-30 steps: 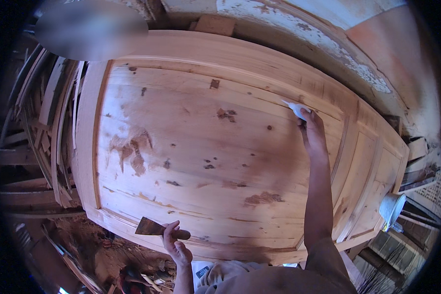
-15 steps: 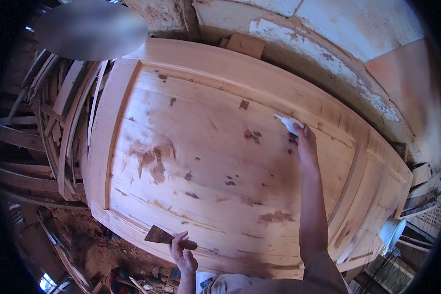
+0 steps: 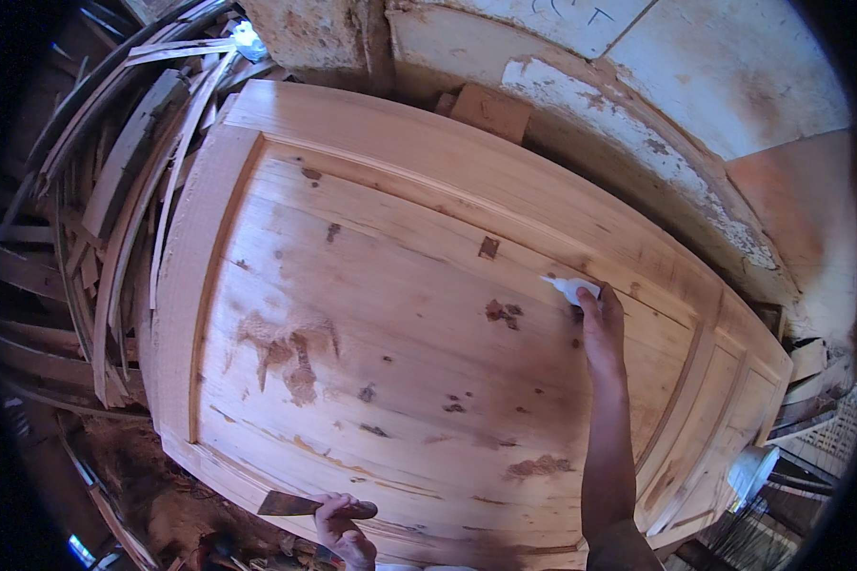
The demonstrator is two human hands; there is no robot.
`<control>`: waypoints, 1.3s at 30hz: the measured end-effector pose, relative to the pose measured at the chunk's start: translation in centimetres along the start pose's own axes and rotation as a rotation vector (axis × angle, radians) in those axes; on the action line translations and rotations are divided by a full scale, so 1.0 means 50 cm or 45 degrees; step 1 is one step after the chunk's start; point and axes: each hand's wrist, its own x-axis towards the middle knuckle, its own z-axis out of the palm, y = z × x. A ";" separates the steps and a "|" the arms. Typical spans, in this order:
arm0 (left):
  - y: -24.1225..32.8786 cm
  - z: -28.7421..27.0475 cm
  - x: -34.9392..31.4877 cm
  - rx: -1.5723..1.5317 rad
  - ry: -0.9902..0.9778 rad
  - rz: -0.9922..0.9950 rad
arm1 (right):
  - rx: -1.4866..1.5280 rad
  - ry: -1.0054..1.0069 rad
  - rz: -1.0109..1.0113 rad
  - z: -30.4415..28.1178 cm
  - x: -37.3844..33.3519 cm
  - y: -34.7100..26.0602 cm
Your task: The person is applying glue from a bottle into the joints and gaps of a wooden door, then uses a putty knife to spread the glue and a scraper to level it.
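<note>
A large panelled wooden door (image 3: 428, 314) lies flat before me, its pale boards marked with dark knots and brown filler patches (image 3: 539, 466). Closed around a small white squeeze bottle (image 3: 571, 288), my right hand (image 3: 604, 324) is over the far right part of the main panel. The bottle's narrow nozzle points left, a little below the panel's far moulding. At the near left edge, my left hand (image 3: 343, 529) grips the wooden handle of a putty knife (image 3: 290, 503), whose flat dark blade points left. A heap of brown dust (image 3: 295, 357) spreads over the panel's left part.
Piled wooden strips and offcuts (image 3: 124, 190) crowd the left side. A stained wall (image 3: 638, 133) runs along the far side, with a brown block (image 3: 490, 112) against it. A whitish bucket (image 3: 752, 473) stands beside the door's right end.
My view has shifted, so the door sits slightly lower and further left. Both hands keep their tools; the right stays near the far moulding, and the putty knife lies more level.
</note>
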 end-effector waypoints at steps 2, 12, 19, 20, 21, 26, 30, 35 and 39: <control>0.000 -0.011 0.009 0.073 -0.028 0.034 | 0.034 0.052 -0.083 0.003 0.004 0.008; 0.038 0.004 0.036 0.145 0.050 0.071 | -0.033 0.067 -0.011 -0.001 0.002 0.012; 0.035 0.004 0.031 0.084 0.088 0.039 | -0.015 0.111 0.015 0.004 -0.004 -0.002; 0.033 0.006 0.032 0.072 0.090 0.029 | -0.018 0.115 0.017 0.001 -0.003 -0.002; 0.033 0.006 0.031 0.063 0.098 0.022 | -0.030 0.110 0.042 0.001 -0.003 -0.003; 0.037 0.001 0.033 0.064 0.057 0.037 | -0.026 0.113 -0.035 0.016 0.004 0.004; 0.037 -0.001 0.034 0.059 0.067 0.068 | 0.012 0.058 -0.094 0.032 0.004 -0.010; 0.033 -0.008 0.034 0.054 0.083 0.077 | -0.057 0.037 -0.047 0.041 0.017 -0.008; 0.037 -0.009 0.035 0.051 0.101 0.084 | -0.051 0.029 -0.099 0.057 0.022 -0.013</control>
